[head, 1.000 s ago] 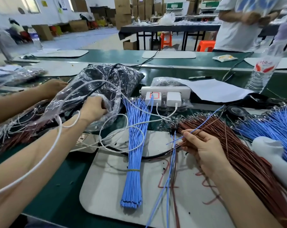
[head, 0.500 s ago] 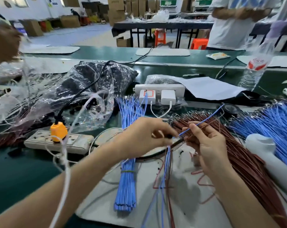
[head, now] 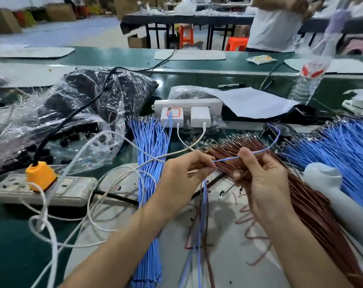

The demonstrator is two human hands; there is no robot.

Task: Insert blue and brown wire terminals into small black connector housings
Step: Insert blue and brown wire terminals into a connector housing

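Now | our left hand (head: 184, 171) and right hand (head: 263, 181) both pinch the blue wire (head: 257, 151) | we risk bending its tip if skewed

Blue wire bundle (head: 149, 183) — orange plug (head: 40, 175)

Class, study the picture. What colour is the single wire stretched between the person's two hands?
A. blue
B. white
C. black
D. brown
A: the blue wire runs from the fingertips of the left hand to the right hand, which pinches it under the thumb.
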